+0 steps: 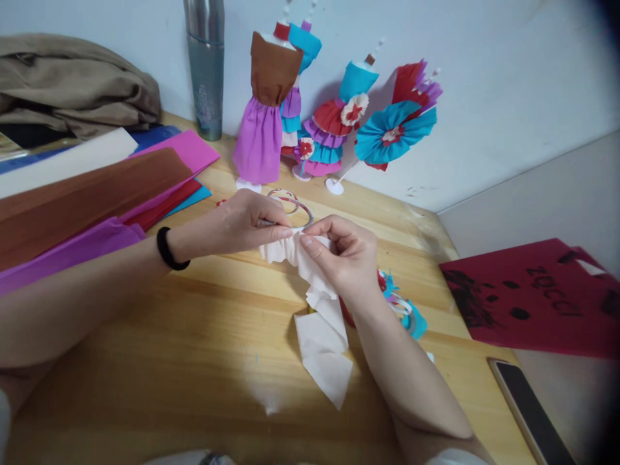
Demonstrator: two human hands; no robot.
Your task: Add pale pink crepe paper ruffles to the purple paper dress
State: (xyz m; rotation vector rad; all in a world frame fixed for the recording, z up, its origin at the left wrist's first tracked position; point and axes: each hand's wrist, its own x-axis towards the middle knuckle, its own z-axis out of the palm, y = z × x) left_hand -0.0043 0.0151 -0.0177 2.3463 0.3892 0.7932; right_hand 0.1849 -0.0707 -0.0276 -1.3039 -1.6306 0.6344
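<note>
A strip of white crepe paper (323, 290) is pinched between my two hands above the middle of the table. Its upper edge is bunched into small pleats, and the loose end hangs down in folds toward the tabletop. My left hand (256, 219), with a black band at the wrist, grips the pleated edge between thumb and fingers. Close beside it, my right hand (341, 248) pinches the same edge. A thin, pale ring (305, 210) shows just behind my fingertips; whether my left hand also holds it, I cannot tell.
Paper-dressed doll stands (264, 116) line the wall, near a metal bottle (206, 71). Coloured crepe sheets (97, 187) and brown cloth (72, 84) lie at left. Scraps (411, 320) sit beyond my right forearm. A red bag (533, 297) and a phone (530, 410) are at right.
</note>
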